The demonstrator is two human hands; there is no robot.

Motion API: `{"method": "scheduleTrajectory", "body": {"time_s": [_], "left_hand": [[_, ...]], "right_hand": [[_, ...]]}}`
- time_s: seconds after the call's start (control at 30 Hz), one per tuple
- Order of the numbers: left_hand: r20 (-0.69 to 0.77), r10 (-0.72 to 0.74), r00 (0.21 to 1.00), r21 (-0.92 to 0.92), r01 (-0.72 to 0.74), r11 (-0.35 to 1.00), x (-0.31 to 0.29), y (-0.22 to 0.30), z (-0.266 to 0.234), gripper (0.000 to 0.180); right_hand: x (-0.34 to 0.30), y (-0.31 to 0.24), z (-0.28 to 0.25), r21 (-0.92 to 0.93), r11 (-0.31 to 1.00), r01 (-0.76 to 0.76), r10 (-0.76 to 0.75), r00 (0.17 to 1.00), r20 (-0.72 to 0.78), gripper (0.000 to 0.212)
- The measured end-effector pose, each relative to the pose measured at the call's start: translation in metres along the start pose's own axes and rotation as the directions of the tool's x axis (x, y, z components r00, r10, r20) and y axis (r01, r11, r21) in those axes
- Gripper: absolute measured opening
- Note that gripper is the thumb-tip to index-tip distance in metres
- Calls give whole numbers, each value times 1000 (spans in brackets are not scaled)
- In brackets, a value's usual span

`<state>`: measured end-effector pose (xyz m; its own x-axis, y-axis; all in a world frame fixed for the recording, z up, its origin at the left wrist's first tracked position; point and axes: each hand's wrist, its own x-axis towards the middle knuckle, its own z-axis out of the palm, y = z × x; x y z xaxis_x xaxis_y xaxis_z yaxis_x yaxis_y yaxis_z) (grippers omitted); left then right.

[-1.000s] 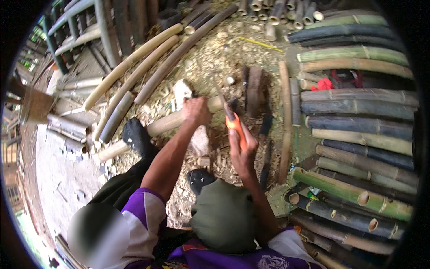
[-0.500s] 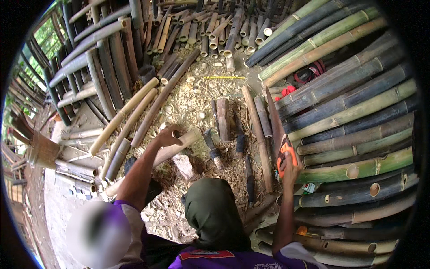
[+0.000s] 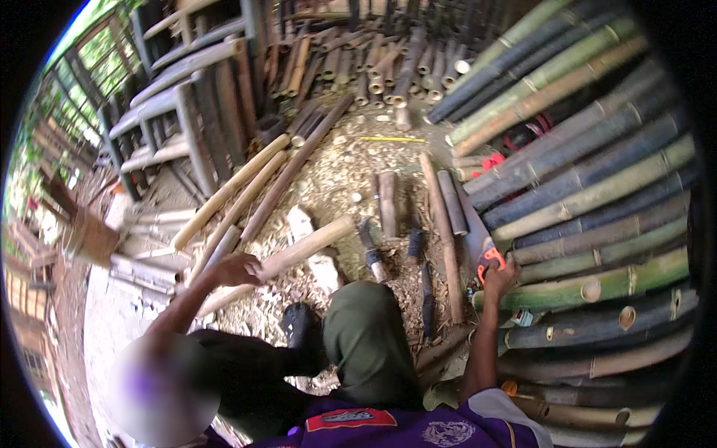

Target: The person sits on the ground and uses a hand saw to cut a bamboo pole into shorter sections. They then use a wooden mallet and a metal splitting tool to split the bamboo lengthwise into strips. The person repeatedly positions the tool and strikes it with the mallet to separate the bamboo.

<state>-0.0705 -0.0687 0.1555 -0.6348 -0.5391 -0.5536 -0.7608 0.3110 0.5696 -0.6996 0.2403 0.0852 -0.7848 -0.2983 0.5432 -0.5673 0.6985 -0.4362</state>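
Note:
My right hand is wrapped round the orange handle of a hand saw, whose blade points away from me beside the stacked bamboo. My left hand reaches over the lower part of a pale bamboo pole, fingers stretched out; whether it touches the pole I cannot tell. The pole lies slanting across a pale, rough-cut log. Right of the pole's far end lies a blade with a dark-wrapped grip. Farther right are a squared wood block and another dark-wrapped handle.
Long green and dark bamboo poles are stacked along the right. Short cut bamboo pieces are heaped at the back. A yellow measuring strip lies on wood shavings. A bamboo rack stands at the left. My dark shoe is near the log.
My left hand has drawn back from near the pole's far end toward its lower part. The saw stays in my right hand, its blade now lower. My shoe shows more, and the view has shifted.

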Motion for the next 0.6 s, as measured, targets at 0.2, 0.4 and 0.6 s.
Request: {"method": "scheduleTrajectory", "body": {"time_s": [0.2,0.4,0.6], "left_hand": [[90,19,996,-831,64,553,20,33,131,39],[-27,-291,956,-954,-112,-277,56,-21,200,50],[-22,-658,753,-830,-381,-408,103,-3,184,59]], "right_hand": [[17,-51,-16,368,912,180,-319,875,365,35],[-134,-188,26,541,839,64,-517,408,753,42],[-230,-243,61,517,810,277,-579,231,782,89]]}}
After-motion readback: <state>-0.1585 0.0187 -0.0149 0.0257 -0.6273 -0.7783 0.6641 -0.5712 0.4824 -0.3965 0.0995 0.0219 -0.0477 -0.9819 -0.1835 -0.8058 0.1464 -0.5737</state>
